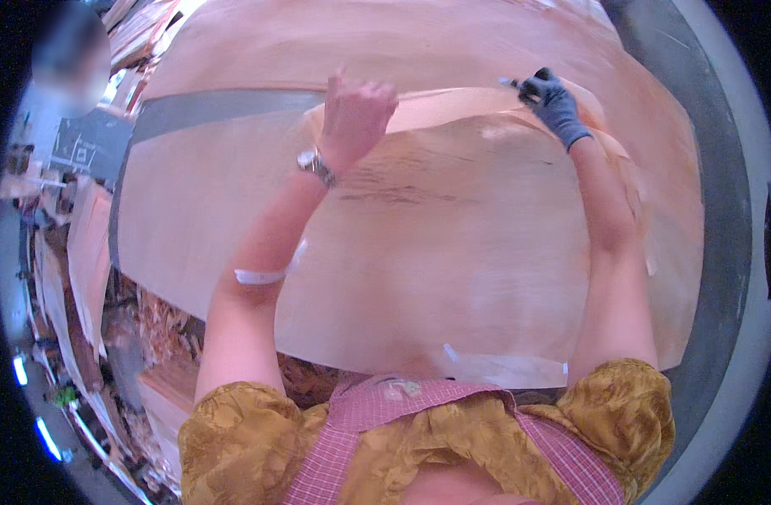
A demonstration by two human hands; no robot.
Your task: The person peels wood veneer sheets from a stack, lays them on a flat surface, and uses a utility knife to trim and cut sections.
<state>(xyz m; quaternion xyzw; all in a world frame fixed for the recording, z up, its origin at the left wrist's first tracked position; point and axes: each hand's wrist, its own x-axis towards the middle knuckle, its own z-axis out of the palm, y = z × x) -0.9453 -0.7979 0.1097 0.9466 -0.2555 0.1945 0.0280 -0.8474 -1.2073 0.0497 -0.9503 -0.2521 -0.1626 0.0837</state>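
Observation:
A broad sheet of thin wood veneer [453, 252] lies in front of me, its grain marked with dark streaks. My left hand [358, 118], bare and with a wristwatch [311, 162] above it, is over the sheet's far edge. Its fingers are curled, and what they hold, if anything, is hidden. A narrow, paler strip of veneer [453, 109] runs between my two hands. My right hand [557, 108], in a grey glove, is closed around a small tool with a pale tip [508, 82] pointing left; its exact kind is too small to tell.
Another veneer sheet [385, 42] spreads beyond the near one, with a grey band [225, 111] showing between them. Pale tape-like strips [503, 367] lie at the near edge. Scraps and shavings [162, 328] are heaped at left. A blurred person [70, 59] is far left.

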